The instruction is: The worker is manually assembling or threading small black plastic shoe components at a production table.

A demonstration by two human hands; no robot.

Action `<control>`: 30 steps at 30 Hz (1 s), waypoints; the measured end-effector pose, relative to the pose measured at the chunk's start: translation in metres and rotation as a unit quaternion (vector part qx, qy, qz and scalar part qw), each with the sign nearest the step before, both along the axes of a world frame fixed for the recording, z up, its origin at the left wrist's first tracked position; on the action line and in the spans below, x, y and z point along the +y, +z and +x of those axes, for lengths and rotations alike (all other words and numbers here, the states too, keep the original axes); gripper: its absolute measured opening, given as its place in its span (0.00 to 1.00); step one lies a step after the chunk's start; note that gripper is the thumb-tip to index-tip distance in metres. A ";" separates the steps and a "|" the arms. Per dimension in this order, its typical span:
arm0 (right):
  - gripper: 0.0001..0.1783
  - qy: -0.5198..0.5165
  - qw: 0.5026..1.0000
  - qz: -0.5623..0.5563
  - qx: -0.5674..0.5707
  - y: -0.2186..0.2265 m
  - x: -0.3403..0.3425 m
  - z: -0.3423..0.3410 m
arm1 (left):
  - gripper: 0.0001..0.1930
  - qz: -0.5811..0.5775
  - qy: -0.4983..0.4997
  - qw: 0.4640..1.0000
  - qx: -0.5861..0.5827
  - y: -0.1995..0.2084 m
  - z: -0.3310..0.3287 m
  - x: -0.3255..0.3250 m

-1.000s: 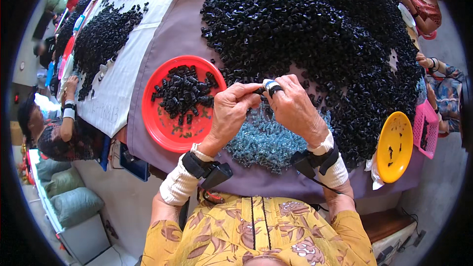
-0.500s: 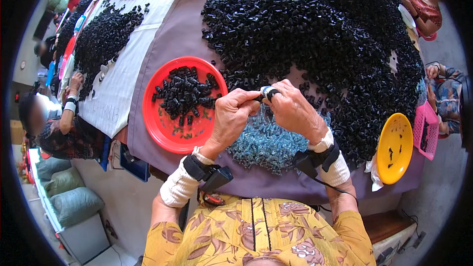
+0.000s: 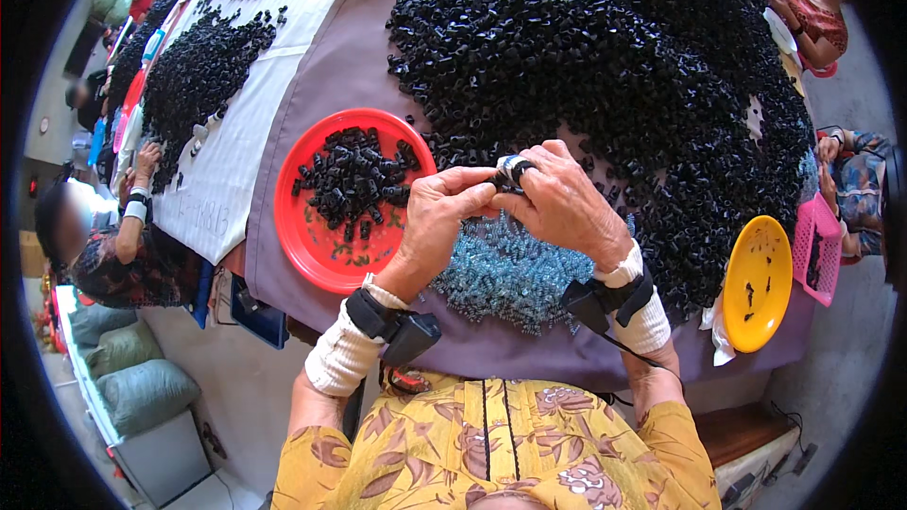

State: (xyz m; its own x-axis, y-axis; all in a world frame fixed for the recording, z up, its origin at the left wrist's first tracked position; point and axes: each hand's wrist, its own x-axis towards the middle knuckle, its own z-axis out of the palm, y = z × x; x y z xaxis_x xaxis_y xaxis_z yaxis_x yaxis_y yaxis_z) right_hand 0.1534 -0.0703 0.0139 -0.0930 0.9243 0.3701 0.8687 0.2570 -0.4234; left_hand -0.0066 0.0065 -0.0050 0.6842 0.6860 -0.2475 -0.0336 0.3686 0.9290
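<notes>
1. Change: over the last half second, the right hand (image 3: 567, 203) has brought its thumb in below the left fingertips, and the left hand (image 3: 435, 217) has straightened its index finger slightly.
2. Finger state: both sets of fingers are narrow, closed about a small black piece (image 3: 499, 179) where the fingertips meet. The fingers cover most of it; whether it is one part or two joined cannot be confirmed.
3. Meaning: the grip appears to have been adjusted; handling of the black piece appears unfinished.
4. Left of the fingers: a red plate (image 3: 287, 212) carries a heap of black parts (image 3: 351, 175), unchanged.
5. Near side of the fingers: clear blue pieces (image 3: 515, 274) lie on the table (image 3: 316, 85).
6. Beyond the fingers: a large black pile (image 3: 586, 47) spreads outward.
</notes>
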 end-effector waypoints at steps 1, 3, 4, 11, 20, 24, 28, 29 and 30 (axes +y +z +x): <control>0.12 -0.009 1.000 0.013 -0.002 -0.001 0.001 -0.002 | 0.11 0.000 0.000 1.000 0.000 -0.001 0.000 0.000; 0.13 -0.034 0.999 0.020 -0.025 -0.003 0.001 -0.007 | 0.12 -0.086 0.001 0.996 -0.020 -0.003 0.000 0.000; 0.15 -0.059 0.997 0.027 -0.048 -0.004 0.002 -0.009 | 0.12 -0.086 0.001 0.996 -0.021 -0.004 0.000 0.000; 0.15 -0.076 0.993 0.087 -0.012 -0.015 0.007 -0.006 | 0.11 -0.156 -0.012 0.986 -0.050 0.001 0.001 0.000; 0.13 -0.076 0.995 0.059 -0.003 -0.013 0.005 -0.008 | 0.11 -0.146 -0.051 0.986 -0.069 -0.005 0.001 -0.001; 0.13 -0.077 0.994 0.081 0.004 -0.018 0.004 -0.008 | 0.11 -0.157 -0.066 0.983 -0.071 -0.003 0.001 -0.003; 0.14 -0.068 0.995 0.072 0.011 -0.019 0.003 -0.009 | 0.11 -0.174 -0.070 0.979 -0.082 -0.004 0.001 -0.003; 0.14 -0.068 0.995 0.071 0.011 -0.020 0.004 -0.009 | 0.11 -0.171 -0.069 0.979 -0.085 -0.003 0.002 -0.002; 0.13 -0.064 0.994 0.084 0.017 -0.020 0.005 -0.009 | 0.11 -0.167 -0.067 0.980 -0.088 -0.003 0.001 -0.002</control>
